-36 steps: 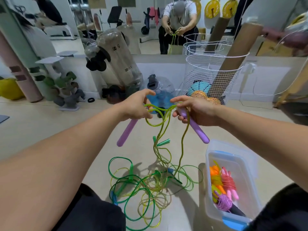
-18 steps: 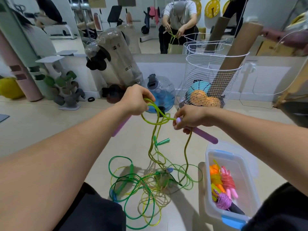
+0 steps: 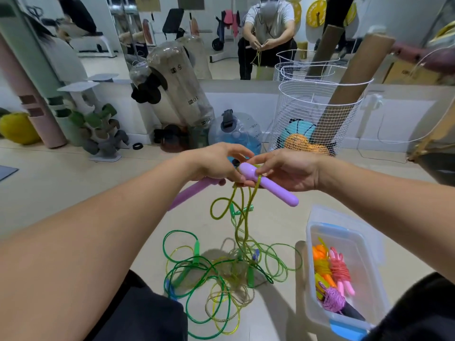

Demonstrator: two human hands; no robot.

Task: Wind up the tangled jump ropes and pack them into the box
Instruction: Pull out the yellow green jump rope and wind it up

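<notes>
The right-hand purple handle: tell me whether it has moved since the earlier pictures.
Yes. The purple handle swung left toward the left hand, away from the wire basket.

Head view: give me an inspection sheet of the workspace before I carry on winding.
Surface: pale floor; tangle lies between the knees.
Job's things: two purple handles, one in each hand, joined by a yellow-green rope hanging down into the tangled ropes. Clear box at right, open, holding wound orange, pink and purple ropes.
Clutter: wire basket with balls and cardboard tubes; water jug; dumbbell rack.
Grips: left hand holds one handle; right hand pinches the other near its tip.
Cables: thin white cable along the wall at right.
Surroundings: mirror reflecting the person.
</notes>
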